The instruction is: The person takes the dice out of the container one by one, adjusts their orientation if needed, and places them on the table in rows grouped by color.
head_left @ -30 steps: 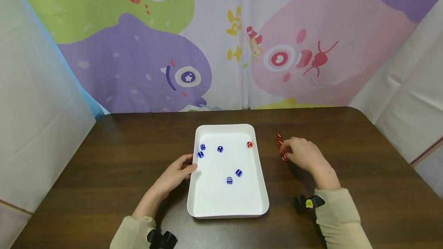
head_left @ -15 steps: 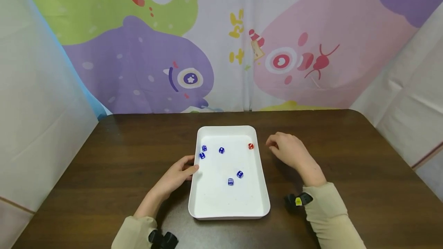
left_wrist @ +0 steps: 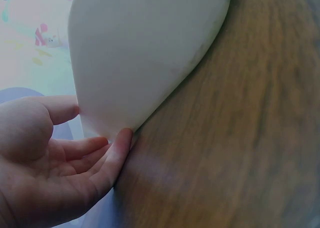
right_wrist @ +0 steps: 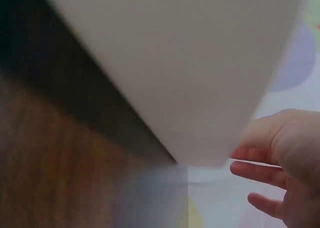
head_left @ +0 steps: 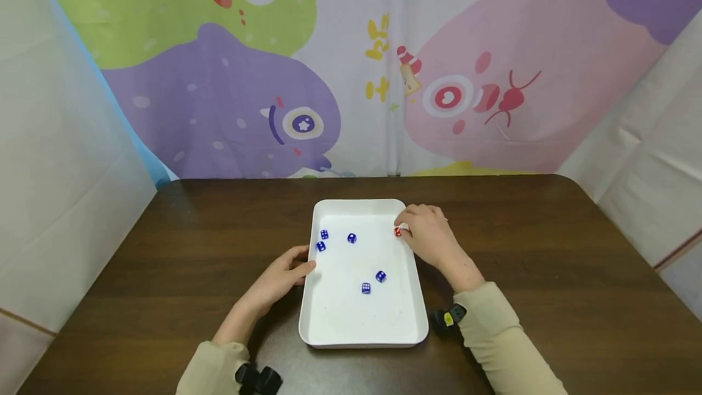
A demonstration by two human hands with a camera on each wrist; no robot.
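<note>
right hand point(head_left: 430, 238) fingers at red die point(head_left: 397, 231) | left hand point(head_left: 280, 276) touches tray point(head_left: 362, 337)

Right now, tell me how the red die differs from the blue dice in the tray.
The red die is a single one; the blue dice number five. The red die sits by the white tray's right wall at the right hand's fingertips; no hand touches the blue dice, spread left and middle. All look the same size, with white pips.
</note>
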